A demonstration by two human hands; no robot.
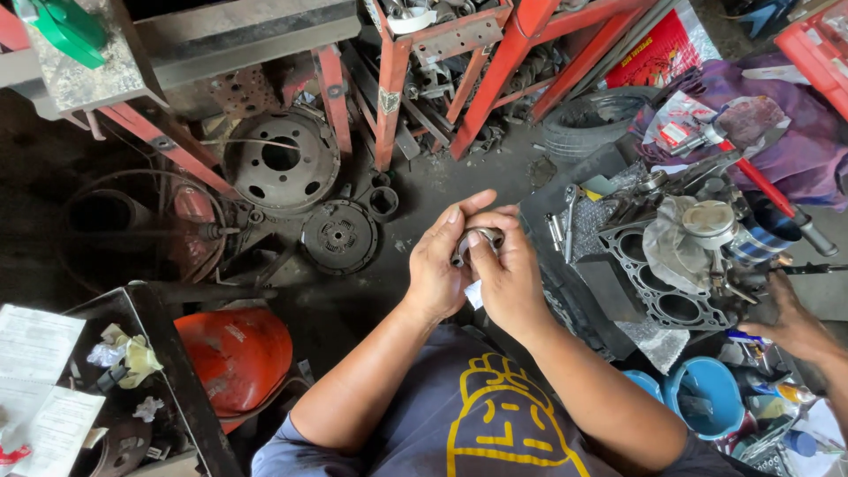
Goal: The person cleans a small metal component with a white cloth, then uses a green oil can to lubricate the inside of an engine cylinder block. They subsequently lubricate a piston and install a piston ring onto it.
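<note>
With both hands closed round it, left hand (435,265) steadies the curved grey metal half-shell (477,238) while right hand (505,281) fingertips rub its inner face, white rag scrap (474,294) tucked beneath.

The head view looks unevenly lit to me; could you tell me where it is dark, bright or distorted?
Head view: the floor at left around the brake drum is deep in shadow; the engine block at right is brighter; the left hand and right hand on the curved metal part are evenly lit and sharp; wide-angle bending shows at the edges.
</note>
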